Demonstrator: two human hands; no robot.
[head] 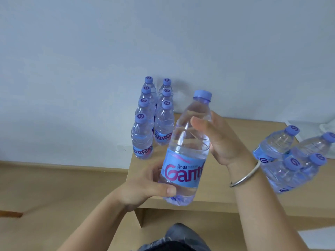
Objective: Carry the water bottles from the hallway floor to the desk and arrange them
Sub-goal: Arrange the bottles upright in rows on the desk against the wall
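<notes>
You hold one water bottle (186, 149) up in front of you, above the front part of the light wooden desk (213, 196). Your left hand (145, 185) grips the bottle low down, with your thumb across the front near the bottom of the blue label and your fingers curled behind. Your right hand (215, 140) is on the upper right side of the bottle. Its fingers go around the clear part behind, so you are holding it there too. The bottle leans a little, with its blue cap (202, 96) pointing up and to the right. The label shows big pink letters.

You wear a silver bangle (244, 176) on your right wrist.

At the back left corner of the desk, seven more bottles stand upright in two rows (152, 116) next to the pale wall (108, 51). The left row has four and the right row has three. They stand very close together.

On the right side of the desk there is another bunch of four bottles (291, 158), packed tight against each other. They look tilted in this wide view, so you cannot tell if they stand straight.

Something white (324, 126) lies at the far right edge of the desk, but it is too cut off to tell what it is.

Below your arms you can see a bit of dark blue jeans (179, 238). The wood-coloured floor (45, 187) is on the left.
</notes>
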